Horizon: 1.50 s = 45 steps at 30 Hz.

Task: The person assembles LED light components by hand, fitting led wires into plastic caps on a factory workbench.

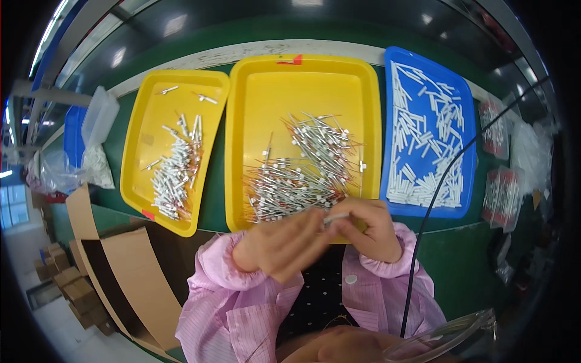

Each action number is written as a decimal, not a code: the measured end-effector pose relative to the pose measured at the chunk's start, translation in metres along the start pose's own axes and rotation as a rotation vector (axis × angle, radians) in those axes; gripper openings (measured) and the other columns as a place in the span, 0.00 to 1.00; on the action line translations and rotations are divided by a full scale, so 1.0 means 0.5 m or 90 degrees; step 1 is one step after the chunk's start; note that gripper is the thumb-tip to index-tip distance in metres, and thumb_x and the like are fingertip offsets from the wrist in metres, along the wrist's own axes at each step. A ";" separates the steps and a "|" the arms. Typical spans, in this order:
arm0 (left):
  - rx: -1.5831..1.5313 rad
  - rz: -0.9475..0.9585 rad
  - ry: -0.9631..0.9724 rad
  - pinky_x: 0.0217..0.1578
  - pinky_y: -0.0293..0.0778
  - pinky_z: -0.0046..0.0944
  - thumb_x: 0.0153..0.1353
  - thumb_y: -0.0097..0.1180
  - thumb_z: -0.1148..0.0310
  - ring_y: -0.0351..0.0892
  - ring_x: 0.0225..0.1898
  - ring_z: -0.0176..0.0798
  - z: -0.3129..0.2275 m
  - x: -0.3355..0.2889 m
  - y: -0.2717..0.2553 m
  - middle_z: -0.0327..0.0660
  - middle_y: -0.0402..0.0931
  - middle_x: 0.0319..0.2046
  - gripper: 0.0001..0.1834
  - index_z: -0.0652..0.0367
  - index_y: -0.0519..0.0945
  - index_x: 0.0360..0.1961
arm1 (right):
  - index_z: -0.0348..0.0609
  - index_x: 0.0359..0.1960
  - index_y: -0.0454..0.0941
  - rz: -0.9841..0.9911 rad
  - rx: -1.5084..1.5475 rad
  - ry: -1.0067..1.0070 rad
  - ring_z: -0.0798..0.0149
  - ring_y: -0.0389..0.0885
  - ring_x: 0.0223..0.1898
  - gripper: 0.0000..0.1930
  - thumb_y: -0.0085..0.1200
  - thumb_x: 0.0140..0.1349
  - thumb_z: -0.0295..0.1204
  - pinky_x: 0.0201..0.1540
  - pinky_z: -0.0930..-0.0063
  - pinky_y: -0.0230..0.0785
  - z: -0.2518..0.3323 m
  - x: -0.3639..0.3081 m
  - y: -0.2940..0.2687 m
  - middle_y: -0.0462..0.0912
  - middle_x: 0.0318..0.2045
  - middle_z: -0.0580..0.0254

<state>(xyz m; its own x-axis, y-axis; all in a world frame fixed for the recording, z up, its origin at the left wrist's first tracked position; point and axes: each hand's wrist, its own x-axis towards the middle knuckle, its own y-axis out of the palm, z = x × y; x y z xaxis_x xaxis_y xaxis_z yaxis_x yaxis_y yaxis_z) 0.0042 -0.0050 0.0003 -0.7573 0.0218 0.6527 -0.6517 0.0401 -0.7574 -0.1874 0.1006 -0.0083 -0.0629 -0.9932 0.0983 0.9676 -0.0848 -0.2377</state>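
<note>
At 6 o'clock on the middle yellow tray (302, 88), the right hand's (370, 228) fingers pinch a white piece (336, 216); the blurred left hand's (283, 241) grip cannot be told.

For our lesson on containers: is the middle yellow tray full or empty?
Partly filled: thin white pieces lie in the middle yellow tray, bare yellow showing beyond them.

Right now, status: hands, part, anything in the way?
Right hand pinching small white piece; left hand close beside, blurred. Both at middle yellow tray's near edge. Black cable crosses view of blue tray.
</note>
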 end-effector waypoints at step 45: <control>-0.948 -0.437 -0.619 0.31 0.84 0.41 0.63 0.51 0.84 0.85 0.32 0.53 -0.032 -0.012 0.011 0.62 0.78 0.39 0.09 0.76 0.77 0.44 | 0.28 0.38 0.78 -0.077 0.610 0.074 0.60 0.85 0.38 0.06 0.57 0.60 0.14 0.37 0.75 0.79 -0.022 0.009 0.015 0.81 0.38 0.50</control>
<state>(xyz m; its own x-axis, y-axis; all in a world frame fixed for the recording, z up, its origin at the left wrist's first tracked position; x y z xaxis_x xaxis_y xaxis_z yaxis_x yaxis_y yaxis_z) 0.0059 0.0109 -0.0073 -0.5255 -0.8361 0.1574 -0.6480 0.5132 0.5628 -0.1832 0.0948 -0.0202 -0.1494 -0.9881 -0.0377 0.7383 -0.1369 0.6605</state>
